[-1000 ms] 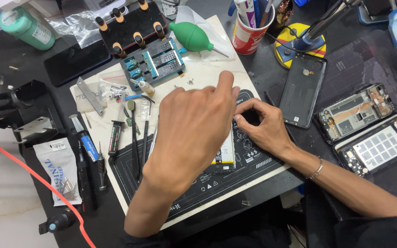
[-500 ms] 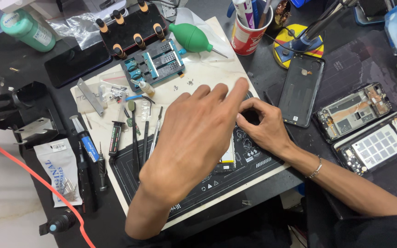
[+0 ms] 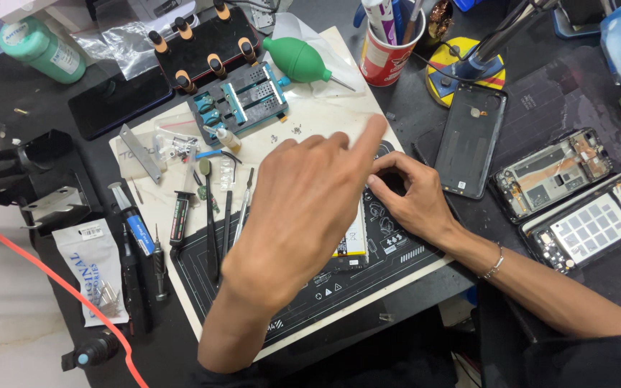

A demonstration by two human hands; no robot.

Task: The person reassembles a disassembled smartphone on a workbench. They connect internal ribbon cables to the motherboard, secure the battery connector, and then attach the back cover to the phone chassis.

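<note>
1. Both our hands are over the black mat (image 3: 368, 276) on the surface. Left hand (image 3: 303, 208) hovers flat, fingers loosely spread, index pointing up and to the right, holding nothing we can see.
2. Right hand (image 3: 415, 197) sits just right of it, fingers curled down onto the mat's top right corner. Can't tell if it's pinching anything; the fingertips hide whatever's under them.
3. The thing we're working over is a phone (image 3: 353, 241) lying on the mat, mostly hidden under the left hand. Only a white-and-yellow strip of it peeks out below the palm. Its long axis seems to run away from us, and it lies directly under the left hand and just left of the right wrist, so the left is nearer.
4. Counts: one back cover (image 3: 468, 140) right of the mat, two opened phone bodies (image 3: 551, 169) further right, side by side.
5. One green blower (image 3: 300, 61), one red cup (image 3: 386, 54) of tools, one blue jig (image 3: 242, 104), one green bottle (image 3: 37, 47).
6. A row of tweezers and drivers (image 3: 210, 208) lies left of the left hand, too overlapped to count.
</note>
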